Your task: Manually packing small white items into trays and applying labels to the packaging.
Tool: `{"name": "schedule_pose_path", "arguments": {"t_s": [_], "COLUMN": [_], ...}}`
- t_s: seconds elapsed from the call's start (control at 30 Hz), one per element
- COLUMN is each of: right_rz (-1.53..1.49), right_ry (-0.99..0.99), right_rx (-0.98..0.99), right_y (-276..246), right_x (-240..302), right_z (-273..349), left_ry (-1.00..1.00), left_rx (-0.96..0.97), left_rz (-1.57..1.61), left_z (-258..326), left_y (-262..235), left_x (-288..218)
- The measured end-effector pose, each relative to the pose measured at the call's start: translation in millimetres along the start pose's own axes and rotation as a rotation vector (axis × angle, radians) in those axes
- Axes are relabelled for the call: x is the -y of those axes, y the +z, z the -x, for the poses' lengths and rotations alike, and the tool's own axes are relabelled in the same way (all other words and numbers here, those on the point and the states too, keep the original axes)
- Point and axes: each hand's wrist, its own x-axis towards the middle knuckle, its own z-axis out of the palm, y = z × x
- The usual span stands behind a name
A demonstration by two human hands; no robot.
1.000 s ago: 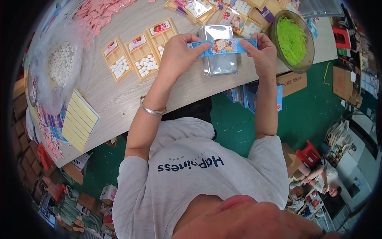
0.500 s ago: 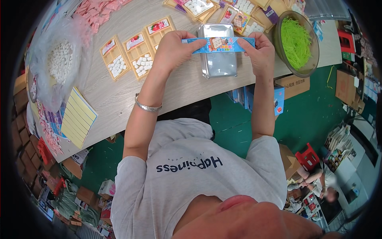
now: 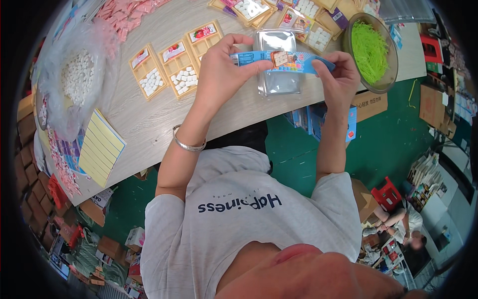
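A blue printed paper strip (image 3: 289, 59) stretches between my two hands above a clear plastic box (image 3: 280, 84) on the table. My left hand (image 3: 228, 65) pinches the strip's left end, with the thumb lying along its front. Between the thumb and fingers of my right hand (image 3: 339, 74) is the other end, which bends and tilts. The strip hides part of the box. Left of my left hand stand several compartmented wooden trays (image 3: 183, 79) with small white pieces in some sections and a strawberry label at the top.
A bowl of bright green shreds (image 3: 371, 52) stands on the right. At left are a plastic bag of white pieces (image 3: 77, 74) and a yellow lined pad (image 3: 102, 147). Pink packets (image 3: 124, 17) and more filled trays (image 3: 318, 39) lie farther back. Another person (image 3: 411, 224) sits at lower right.
The strip was level and flat; now it slants down to the right and its right end is bent. My right hand has moved right and slightly nearer me.
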Motion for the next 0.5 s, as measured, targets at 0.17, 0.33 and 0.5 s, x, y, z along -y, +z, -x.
{"name": "schedule_pose_path", "arguments": {"t_s": [0.17, 0.33, 0.5], "right_rz": [-0.055, 0.026, 0.332], "right_ry": [-0.175, 0.168, -0.141], "right_rx": [0.039, 0.398, 0.459], "right_y": [38.3, 130.4, 264.8], "right_x": [49.8, 30.8, -21.1], "right_z": [30.9, 54.6, 5.8], "left_ry": [-0.173, -0.079, -0.391], "left_rx": [0.103, 0.004, -0.328], "left_rz": [0.433, 0.411, 0.402], "left_z": [39.4, 91.3, 65.8], "left_y": [-45.8, -132.8, -209.0], "left_x": [1.8, 54.3, 92.9]}}
